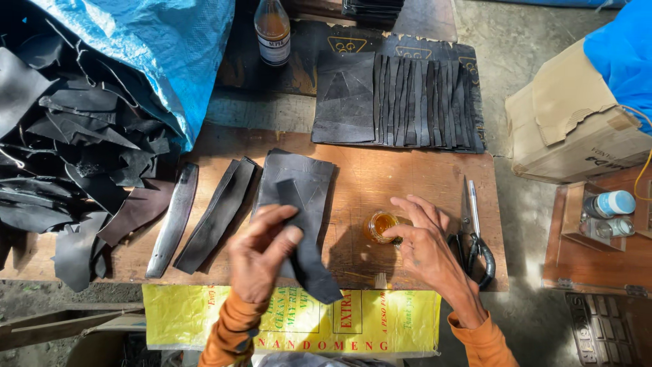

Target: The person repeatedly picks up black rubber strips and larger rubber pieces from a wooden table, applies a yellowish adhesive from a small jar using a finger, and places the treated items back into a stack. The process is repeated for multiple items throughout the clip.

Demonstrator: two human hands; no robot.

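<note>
Black strip point(307, 238) in left hand point(261, 255) overhangs table's point(407, 177) near edge.

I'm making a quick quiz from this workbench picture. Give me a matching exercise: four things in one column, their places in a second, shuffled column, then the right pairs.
Things:
1. black leather strip
2. small glass jar
3. scissors
4. brown bottle

Places:
A. far edge of the bench, upright
B. pinched in the left hand
C. flat on the wood, right of the right hand
D. at the right hand's fingertips

Pairs: 1-B, 2-D, 3-C, 4-A
</note>
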